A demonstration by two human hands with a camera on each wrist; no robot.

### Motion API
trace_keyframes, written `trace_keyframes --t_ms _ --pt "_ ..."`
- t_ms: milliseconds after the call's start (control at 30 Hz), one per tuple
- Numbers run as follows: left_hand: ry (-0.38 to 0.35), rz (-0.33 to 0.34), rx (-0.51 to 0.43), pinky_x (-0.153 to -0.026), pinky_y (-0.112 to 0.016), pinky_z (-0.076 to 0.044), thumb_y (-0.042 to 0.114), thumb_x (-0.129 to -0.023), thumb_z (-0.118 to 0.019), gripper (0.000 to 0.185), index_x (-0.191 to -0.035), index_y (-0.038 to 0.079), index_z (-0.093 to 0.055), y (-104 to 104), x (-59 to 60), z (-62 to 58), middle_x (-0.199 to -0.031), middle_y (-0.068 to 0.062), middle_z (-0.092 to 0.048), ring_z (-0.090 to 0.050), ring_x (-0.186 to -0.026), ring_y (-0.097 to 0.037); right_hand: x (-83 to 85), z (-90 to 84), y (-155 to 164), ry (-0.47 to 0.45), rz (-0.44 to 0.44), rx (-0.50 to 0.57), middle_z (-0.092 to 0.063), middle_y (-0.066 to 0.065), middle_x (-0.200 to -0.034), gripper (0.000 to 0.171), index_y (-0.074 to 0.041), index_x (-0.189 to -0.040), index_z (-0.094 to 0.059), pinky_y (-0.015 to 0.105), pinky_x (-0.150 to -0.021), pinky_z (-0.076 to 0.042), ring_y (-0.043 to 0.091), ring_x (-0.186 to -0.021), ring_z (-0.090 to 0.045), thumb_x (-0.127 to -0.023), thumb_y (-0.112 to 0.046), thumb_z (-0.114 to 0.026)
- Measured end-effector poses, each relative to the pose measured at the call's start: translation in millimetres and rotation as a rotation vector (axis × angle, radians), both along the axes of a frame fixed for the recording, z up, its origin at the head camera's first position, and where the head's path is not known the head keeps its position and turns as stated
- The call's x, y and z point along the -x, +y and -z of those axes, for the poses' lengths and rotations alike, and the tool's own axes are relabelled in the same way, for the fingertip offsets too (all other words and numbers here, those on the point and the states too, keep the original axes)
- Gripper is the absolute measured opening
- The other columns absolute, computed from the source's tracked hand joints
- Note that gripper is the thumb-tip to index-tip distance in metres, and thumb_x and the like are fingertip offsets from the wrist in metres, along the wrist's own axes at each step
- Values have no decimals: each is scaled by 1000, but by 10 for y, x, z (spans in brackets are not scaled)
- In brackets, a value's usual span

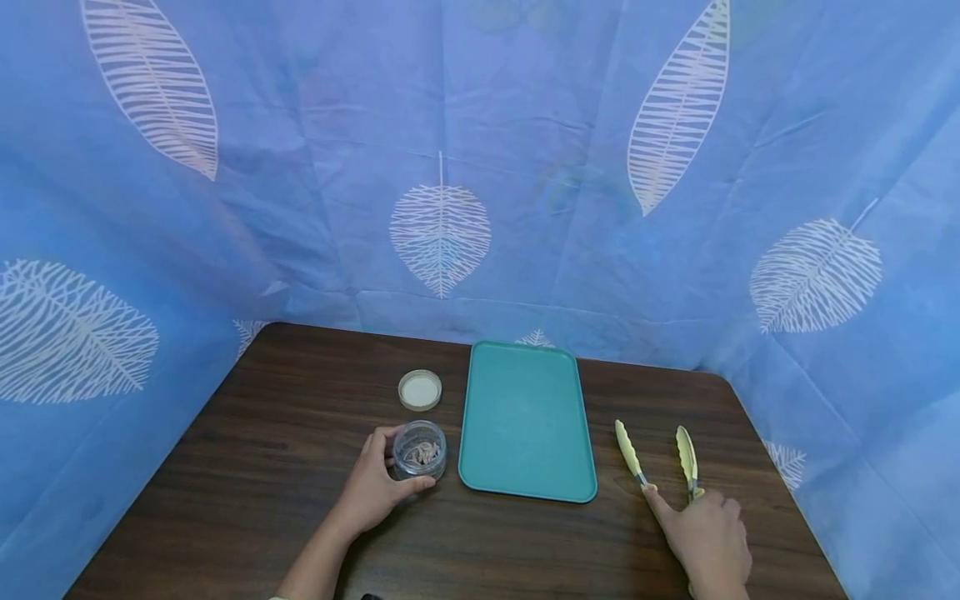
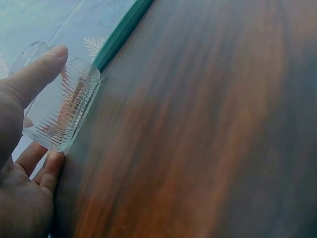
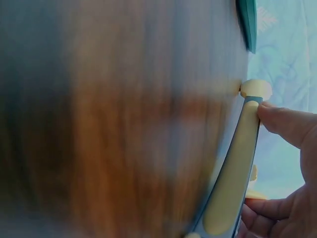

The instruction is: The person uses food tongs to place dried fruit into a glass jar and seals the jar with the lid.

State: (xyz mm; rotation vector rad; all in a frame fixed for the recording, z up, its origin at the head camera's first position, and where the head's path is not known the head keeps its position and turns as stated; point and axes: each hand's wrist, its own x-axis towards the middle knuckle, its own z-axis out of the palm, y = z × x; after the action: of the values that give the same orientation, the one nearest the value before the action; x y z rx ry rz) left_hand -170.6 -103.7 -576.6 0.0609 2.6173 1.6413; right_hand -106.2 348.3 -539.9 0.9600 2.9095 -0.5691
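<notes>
1. Left hand [image 1: 375, 487] rests on the bench [image 1: 262, 467] with thumb and fingers curled round a small clear jar [image 1: 420, 451]; the jar stands upright on the bench, just left of the teal tray [image 1: 525, 421].
2. Left wrist view: the thumb lies on one side of the jar's ribbed wall [image 2: 69, 111] and the fingertips [image 2: 47, 171] on the other, so the jar sits within the grip, touching the hand on both sides.
3. Right hand [image 1: 705, 537] lies at the near right of the bench with its fingers on the near end of a pair of tongs [image 1: 660, 458]. The index finger is extended onto the left arm of the tongs; the other fingers are bent over the right arm. Whether the grip is fully closed cannot be told.
4. Right wrist view: a fingertip [image 3: 277, 121] presses the outer edge of one tong arm [image 3: 233, 173]; that arm lies on the wood, blurred.
5. Tongs: two pale yellow arms with grey metal showing near the hand, spread apart in a V, tips pointing away from the person, lying well right of the tray.
6. Jar: transparent, round, with fine vertical ribs; open at the top; pale brownish pieces lie inside.
7. Lid [image 1: 420, 390]: round, shallow, cream-coloured, lying flat on the bench just beyond the jar, near the tray's left edge.
8. Tray: rectangular, rounded corners, low raised rim, smooth matte surface.
9. Bench: dark brown wood grain, rounded corners.
10. Backdrop [image 1: 480, 167]: blue creased fabric printed with white leaf shapes, enclosing the bench on three sides.
</notes>
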Motion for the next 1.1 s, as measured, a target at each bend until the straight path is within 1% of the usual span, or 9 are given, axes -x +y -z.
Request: trace_keyframes --t_ms 133,233,400,467,567,700,833,967,1100 --pt "3 4 0 -112 -48 -53 35 -79 -100 92 -152 10 -48 -6 -1 1 -146 -15 -55 -58 -129 -26 20 -41 -18 -45 23 -2 -50 38 -104 89 10 -94 -50 66 -74 -50 54 -94 -56 -90 -76 -71" --pt "9 5 -1 -111 -47 -53 34 -79 -100 92 -151 10 -49 1 -10 -5 -146 -15 -56 -58 -128 -26 21 -78 -29 -22 23 -9 -49 39 -106 92 13 -99 -49 69 -77 -47 58 -102 -53 -89 -76 -73" --pt "5 4 -4 -111 -46 -53 34 -77 -101 94 -151 10 -49 -3 0 -1 -145 -14 -56 -58 -129 -26 43 -156 -107 46 -26 -5 -43 45 -120 111 27 -132 -42 74 -84 -43 67 -119 -41 -90 -70 -75" --pt "-10 4 -13 -113 -45 -52 34 -76 -102 95 -152 12 -49 -8 4 -5 -146 -13 -56 -57 -130 -25 58 -192 -165 73 -63 5 -40 49 -129 117 28 -146 -33 77 -88 -41 69 -125 -36 -92 -67 -76" --pt "-10 15 -23 -112 -46 -52 34 -77 -102 95 -152 11 -48 -20 0 -13 -146 -13 -55 -57 -131 -26 82 -249 -291 119 -121 17 -34 52 -141 121 26 -155 -24 80 -94 -38 70 -130 -31 -93 -62 -78" --pt "-5 34 -33 -112 -47 -51 33 -77 -101 96 -153 10 -47 -44 -6 -16 -146 -15 -56 -57 -132 -27 114 -316 -522 181 -202 39 -31 51 -147 119 24 -159 -19 81 -101 -36 68 -134 -29 -94 -55 -80" --pt "-12 54 -46 -114 -48 -49 31 -79 -101 98 -156 11 -44 -63 -4 -8 -148 -16 -55 -56 -135 -28 146 -323 -805 239 -265 46 -32 47 -151 113 21 -161 -20 80 -108 -34 65 -137 -30 -95 -47 -82" --pt "-30 79 -63 -115 -50 -48 28 -79 -100 100 -158 11 -41 -86 6 -15 -152 -17 -53 -55 -138 -30 174 -276 -1109 268 -341 38 -35 43 -152 110 19 -161 -23 75 -106 -38 61 -136 -34 -94 -43 -85" --pt "-56 113 -92 -116 -50 -45 27 -80 -99 102 -161 14 -38 -116 33 -26 -155 -17 -52 -54 -140 -31 203 -275 -1389 287 -403 80 -38 37 -153 108 13 -163 -27 73 -106 -40 56 -138 -37 -93 -42 -87"
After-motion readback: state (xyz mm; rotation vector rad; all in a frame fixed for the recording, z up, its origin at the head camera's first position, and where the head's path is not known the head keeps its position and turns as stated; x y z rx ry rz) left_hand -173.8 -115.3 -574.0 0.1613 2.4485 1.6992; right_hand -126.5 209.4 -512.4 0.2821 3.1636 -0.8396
